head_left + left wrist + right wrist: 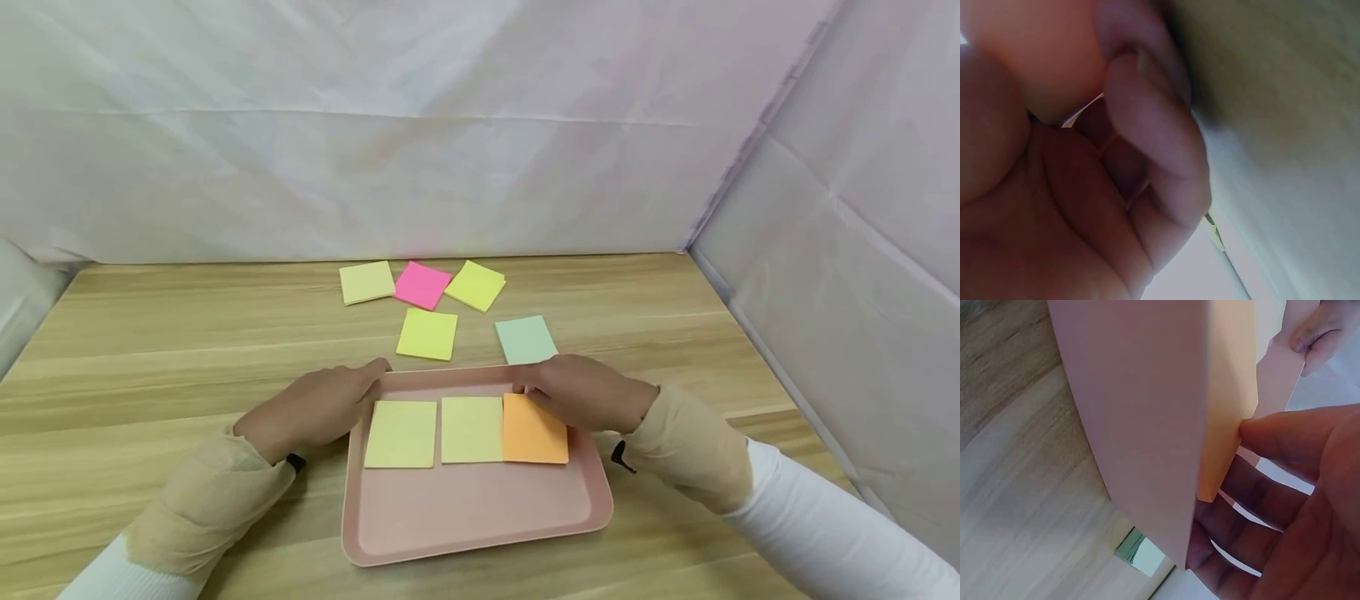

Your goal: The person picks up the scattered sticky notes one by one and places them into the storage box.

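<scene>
A pink tray (472,512) lies on the wooden table, holding two pale yellow sticky note pads (401,435) and an orange sticky note pad (534,437) in a row. My left hand (315,406) grips the tray's far left corner, with curled fingers (1154,119) at its wall in the left wrist view. Inside the far right part of the tray, my right hand (588,390) pinches the orange pad, which sits beside the middle yellow one. The right wrist view shows the thumb (1272,434) on the orange pad's edge; the other fingertips are partly hidden behind it.
Beyond the tray lie a mint green pad (527,339), a bright yellow pad (427,334), another yellow pad (476,286), a pink pad (422,285) and a pale yellow pad (367,282). White cloth (375,183) hangs behind the table, and another sheet stands at the right.
</scene>
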Demonstrator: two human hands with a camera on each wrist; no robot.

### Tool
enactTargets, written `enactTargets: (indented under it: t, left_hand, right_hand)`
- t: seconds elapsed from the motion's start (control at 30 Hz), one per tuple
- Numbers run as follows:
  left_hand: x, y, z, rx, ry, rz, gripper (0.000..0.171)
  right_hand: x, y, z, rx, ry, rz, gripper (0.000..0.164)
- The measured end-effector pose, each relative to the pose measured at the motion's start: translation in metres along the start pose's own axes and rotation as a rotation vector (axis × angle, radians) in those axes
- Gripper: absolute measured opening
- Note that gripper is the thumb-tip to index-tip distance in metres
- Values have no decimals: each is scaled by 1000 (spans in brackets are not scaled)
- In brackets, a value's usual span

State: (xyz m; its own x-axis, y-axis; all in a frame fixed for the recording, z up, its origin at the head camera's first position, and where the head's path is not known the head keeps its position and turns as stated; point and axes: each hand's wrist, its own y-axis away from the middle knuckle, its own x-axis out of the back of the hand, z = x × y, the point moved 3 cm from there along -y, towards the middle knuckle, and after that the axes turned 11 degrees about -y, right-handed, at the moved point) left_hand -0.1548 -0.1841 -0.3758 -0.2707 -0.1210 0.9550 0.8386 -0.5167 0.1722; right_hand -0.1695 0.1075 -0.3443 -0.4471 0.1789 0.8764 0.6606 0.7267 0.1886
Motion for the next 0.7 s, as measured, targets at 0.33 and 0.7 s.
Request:
enactTargets:
  t: [0.33,0.7]
  left_hand:
    - [-1,-1,1,-5,-6,12,13]
    - [1,-1,0,-3,-5,6,14]
  right_hand:
    - [-10,1,0,23,252,78,17]
    - [-10,-2,-3,66,342,151,5]
